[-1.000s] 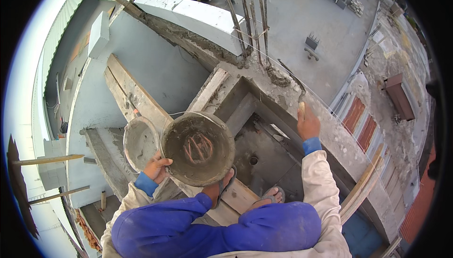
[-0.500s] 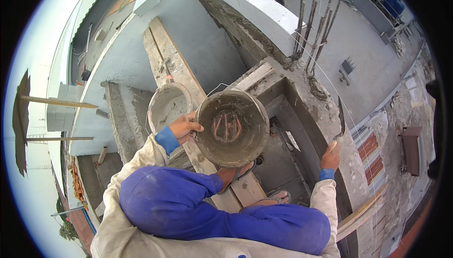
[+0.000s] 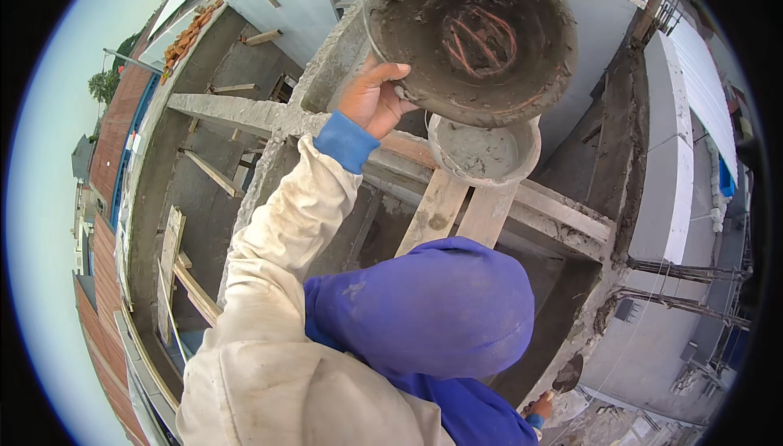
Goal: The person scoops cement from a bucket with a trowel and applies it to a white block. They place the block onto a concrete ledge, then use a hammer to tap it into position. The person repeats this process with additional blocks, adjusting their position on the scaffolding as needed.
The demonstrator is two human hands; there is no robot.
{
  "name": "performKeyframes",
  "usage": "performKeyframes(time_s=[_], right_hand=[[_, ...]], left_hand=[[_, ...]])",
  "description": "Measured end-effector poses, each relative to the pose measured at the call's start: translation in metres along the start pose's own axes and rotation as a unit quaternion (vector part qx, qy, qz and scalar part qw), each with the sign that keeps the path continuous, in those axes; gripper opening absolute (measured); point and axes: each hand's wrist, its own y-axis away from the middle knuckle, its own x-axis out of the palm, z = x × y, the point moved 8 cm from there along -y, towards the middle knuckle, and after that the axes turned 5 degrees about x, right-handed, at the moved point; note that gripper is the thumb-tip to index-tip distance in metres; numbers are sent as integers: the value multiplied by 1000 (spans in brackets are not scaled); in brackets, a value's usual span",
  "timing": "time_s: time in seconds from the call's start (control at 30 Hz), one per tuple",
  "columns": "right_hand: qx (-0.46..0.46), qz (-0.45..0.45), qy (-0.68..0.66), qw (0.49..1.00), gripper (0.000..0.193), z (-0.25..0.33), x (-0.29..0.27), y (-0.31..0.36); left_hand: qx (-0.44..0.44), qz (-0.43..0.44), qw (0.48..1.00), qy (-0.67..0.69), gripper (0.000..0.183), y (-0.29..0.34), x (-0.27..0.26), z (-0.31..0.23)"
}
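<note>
My left hand (image 3: pixel 373 102) grips the rim of a dark, mortar-stained bucket (image 3: pixel 514 83), thumb inside the lip. The bucket is tilted so its inside faces me; only smears and reddish streaks show at the bottom. Below it stands a second, pale-rimmed bucket (image 3: pixel 487 152) with wet grey mortar in it, partly hidden by the held one. At the lower right, my right hand (image 3: pixel 539 406) is closed around the handle of a trowel (image 3: pixel 568 373), its blade dirty with mortar, over the rough top of a concrete beam. My bent knee hides part of that side.
Two wooden planks (image 3: pixel 436 211) lie across the gap in front of me. Rough concrete beams (image 3: pixel 232 111) edge deep recesses on the left and right. Rebar (image 3: pixel 685 270) sticks out at the right, near a pale block wall (image 3: pixel 667 193). Loose timber (image 3: pixel 200 291) stands in the left recess.
My view has swung to the left. The dark bucket has moved away from over my feet to above the mortar bucket, still in my left hand. My right hand keeps the trowel, now at the lower right.
</note>
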Motion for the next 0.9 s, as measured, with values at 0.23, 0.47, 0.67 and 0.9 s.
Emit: performKeyframes(time_s=[0.23, 0.47, 0.67, 0.9], right_hand=[[52, 17, 28, 998, 45, 41, -21, 49], [25, 5, 59, 998, 46, 72, -24, 63], [-23, -54, 122, 991, 47, 48, -22, 77], [-1, -103, -123, 987, 59, -33, 53, 147]], left_hand=[[31, -413, 904, -102, 60, 147, -204, -66], [-101, -568, 813, -83, 65, 362, -326, 60], [-481, -572, 654, -120, 130, 444, -339, 128], [-375, 172, 695, -588, 85, 262, -121, 290]])
